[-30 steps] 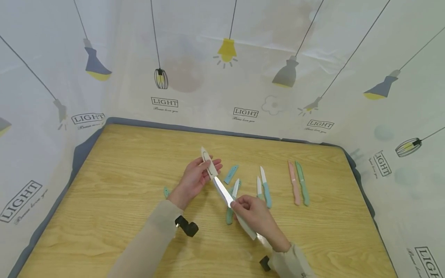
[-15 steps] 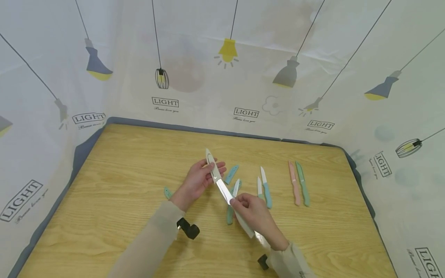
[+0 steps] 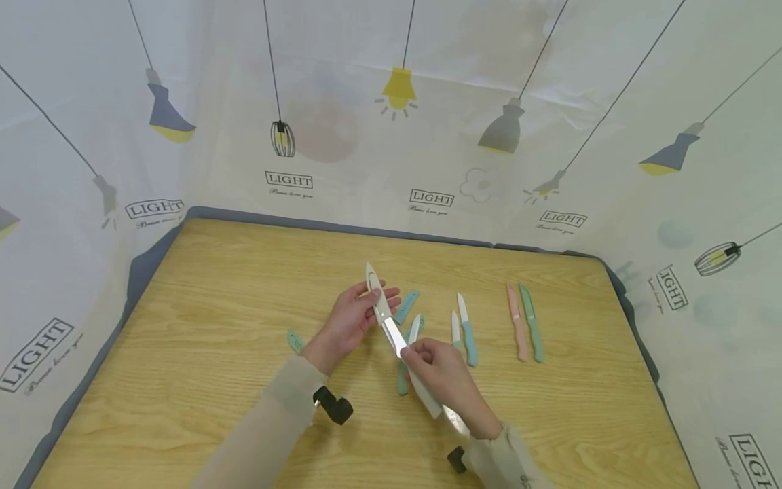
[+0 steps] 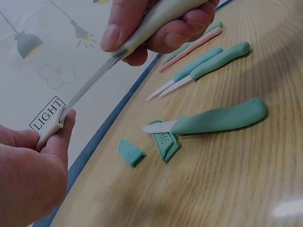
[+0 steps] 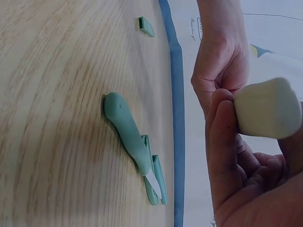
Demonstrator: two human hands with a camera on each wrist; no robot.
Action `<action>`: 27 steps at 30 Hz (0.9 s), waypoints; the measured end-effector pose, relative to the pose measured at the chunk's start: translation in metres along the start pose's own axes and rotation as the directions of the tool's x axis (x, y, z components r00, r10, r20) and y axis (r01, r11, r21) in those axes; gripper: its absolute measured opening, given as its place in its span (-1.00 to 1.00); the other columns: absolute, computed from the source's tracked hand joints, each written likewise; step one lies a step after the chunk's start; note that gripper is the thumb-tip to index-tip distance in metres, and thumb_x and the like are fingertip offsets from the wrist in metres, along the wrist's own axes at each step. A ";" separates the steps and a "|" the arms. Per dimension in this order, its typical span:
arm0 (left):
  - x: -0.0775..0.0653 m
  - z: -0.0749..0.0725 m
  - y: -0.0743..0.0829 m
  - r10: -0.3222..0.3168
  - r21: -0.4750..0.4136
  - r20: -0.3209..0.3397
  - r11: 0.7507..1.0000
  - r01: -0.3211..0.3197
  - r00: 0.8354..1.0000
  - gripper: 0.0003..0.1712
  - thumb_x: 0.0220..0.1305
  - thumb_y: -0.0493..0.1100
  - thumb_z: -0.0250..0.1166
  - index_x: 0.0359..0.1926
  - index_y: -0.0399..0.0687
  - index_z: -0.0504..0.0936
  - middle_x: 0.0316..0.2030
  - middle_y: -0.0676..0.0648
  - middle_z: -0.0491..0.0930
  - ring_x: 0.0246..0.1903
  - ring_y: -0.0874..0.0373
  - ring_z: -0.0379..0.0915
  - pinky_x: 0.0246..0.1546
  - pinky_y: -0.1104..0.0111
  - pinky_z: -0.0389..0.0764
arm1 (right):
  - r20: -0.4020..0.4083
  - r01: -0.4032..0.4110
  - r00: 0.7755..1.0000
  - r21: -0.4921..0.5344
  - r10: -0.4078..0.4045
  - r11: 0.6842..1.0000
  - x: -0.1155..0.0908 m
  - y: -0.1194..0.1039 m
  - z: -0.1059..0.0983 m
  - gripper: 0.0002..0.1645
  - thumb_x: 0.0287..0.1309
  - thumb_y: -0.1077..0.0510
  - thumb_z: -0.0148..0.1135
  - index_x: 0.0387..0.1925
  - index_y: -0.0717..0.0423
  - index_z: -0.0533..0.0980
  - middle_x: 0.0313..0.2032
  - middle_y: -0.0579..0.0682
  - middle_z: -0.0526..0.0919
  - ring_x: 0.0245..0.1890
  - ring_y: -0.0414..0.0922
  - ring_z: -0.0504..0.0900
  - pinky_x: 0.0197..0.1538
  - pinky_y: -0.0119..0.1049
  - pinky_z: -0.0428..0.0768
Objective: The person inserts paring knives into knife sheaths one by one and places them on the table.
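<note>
My left hand [image 3: 351, 318] is pinching the cream sheath [image 3: 381, 310]; my right hand [image 3: 451, 377] is gripping the cream-handled knife [image 3: 421, 392], blade pointing away-left, meeting the sheath mouth in line.

looks like small screened-off recording booth. wood-grain surface [image 3: 226, 292] closed in at back and both sides by pale sheeting [image 3: 354, 204], creased in places, printed with hanging lamps [image 3: 400, 83] and boxed word "light" [image 3: 289, 180]. grey-blue strip [image 3: 342, 229] runs between surface and sheeting. black devices [image 3: 334, 406] at sleeves [image 3: 263, 421] fit filming setup. whether home, workshop or office lies beyond, cannot tell.
</note>
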State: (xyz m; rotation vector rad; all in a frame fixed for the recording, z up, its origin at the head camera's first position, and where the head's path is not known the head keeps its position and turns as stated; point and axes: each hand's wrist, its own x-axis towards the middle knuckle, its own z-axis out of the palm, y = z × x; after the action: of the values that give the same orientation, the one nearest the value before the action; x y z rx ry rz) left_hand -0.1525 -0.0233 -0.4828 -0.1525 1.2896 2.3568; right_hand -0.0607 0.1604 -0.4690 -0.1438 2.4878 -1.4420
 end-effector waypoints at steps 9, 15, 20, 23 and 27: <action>-0.003 0.003 -0.001 0.018 0.014 -0.022 1.000 -0.017 1.000 -0.45 0.49 -0.26 -0.03 0.40 -0.39 0.15 0.15 -0.33 0.48 0.07 -0.03 0.52 0.04 0.32 0.56 | -0.012 0.002 1.000 -0.017 -0.003 1.000 0.002 -0.002 0.002 -0.61 0.33 -0.11 0.09 -0.30 0.14 0.56 -0.60 -0.15 0.66 -0.60 -0.20 0.61 -0.51 -0.32 0.61; -0.004 0.005 -0.002 0.020 0.039 -0.030 0.999 -0.019 0.999 -0.46 0.50 -0.27 -0.05 0.40 -0.40 0.14 0.14 -0.36 0.48 0.06 -0.02 0.53 0.05 0.32 0.55 | -0.018 0.004 1.000 0.009 -0.004 1.000 0.005 -0.004 0.003 -0.62 0.33 -0.08 0.10 -0.29 0.17 0.56 -0.59 -0.13 0.67 -0.59 -0.18 0.61 -0.49 -0.30 0.62; -0.005 0.006 -0.001 0.011 0.039 -0.040 0.999 -0.009 0.999 -0.47 0.50 -0.26 -0.04 0.39 -0.38 0.16 0.12 -0.33 0.50 0.04 -0.01 0.54 0.04 0.35 0.56 | -0.025 0.011 1.000 0.025 -0.010 1.000 0.007 -0.006 0.004 -0.62 0.32 -0.07 0.11 -0.28 0.20 0.55 -0.57 -0.09 0.68 -0.59 -0.17 0.62 -0.51 -0.29 0.63; -0.006 0.006 -0.001 0.006 0.039 -0.042 0.999 -0.005 0.999 -0.47 0.50 -0.25 -0.04 0.40 -0.37 0.17 0.14 -0.35 0.48 0.04 0.01 0.55 0.03 0.36 0.56 | -0.032 0.018 0.999 0.031 -0.017 0.999 0.008 -0.008 0.004 -0.62 0.32 -0.06 0.11 -0.28 0.21 0.55 -0.56 -0.05 0.69 -0.60 -0.17 0.62 -0.52 -0.28 0.63; -0.007 0.007 -0.001 0.009 0.031 -0.031 0.999 -0.008 0.999 -0.46 0.50 -0.26 -0.05 0.40 -0.37 0.15 0.19 -0.40 0.41 0.04 0.01 0.54 0.04 0.35 0.55 | -0.033 0.017 0.999 0.055 -0.015 0.998 0.010 -0.010 0.005 -0.63 0.33 -0.05 0.11 -0.28 0.22 0.54 -0.54 0.05 0.69 -0.62 -0.15 0.62 -0.54 -0.27 0.64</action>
State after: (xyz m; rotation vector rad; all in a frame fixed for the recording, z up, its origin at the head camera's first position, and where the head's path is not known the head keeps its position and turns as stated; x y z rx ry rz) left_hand -0.1455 -0.0197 -0.4775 -0.1755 1.3439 2.3488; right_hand -0.0696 0.1492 -0.4648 -0.1314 2.4754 -1.5297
